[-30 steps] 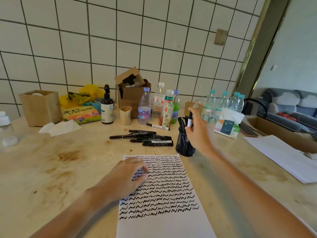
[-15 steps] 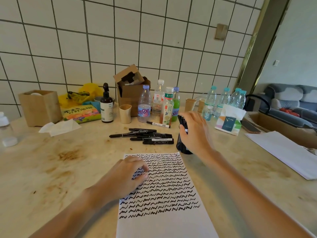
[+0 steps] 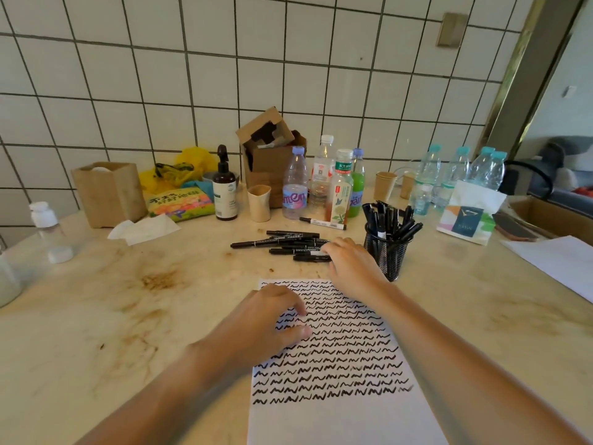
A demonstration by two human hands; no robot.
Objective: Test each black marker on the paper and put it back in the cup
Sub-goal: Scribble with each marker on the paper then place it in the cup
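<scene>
Your left hand [image 3: 266, 319] lies on the upper left part of the paper [image 3: 337, 380], fingers loosely curled and holding nothing. It seems to be there to pin the sheet flat while you write. The paper's upper half is filled with rows of black squiggles, and bare white remains below for more tests. Beyond the sheet's top edge lies the pile of markers [image 3: 288, 244] still to be tried, kept within reach. Your right hand [image 3: 349, 264] rests at the pile's right end, fingertips on the nearest markers. Whether it has closed on one I cannot tell, since the hand hides its own grip. Just right of it stands the mesh cup [image 3: 386, 255], holding the markers already returned upright.
</scene>
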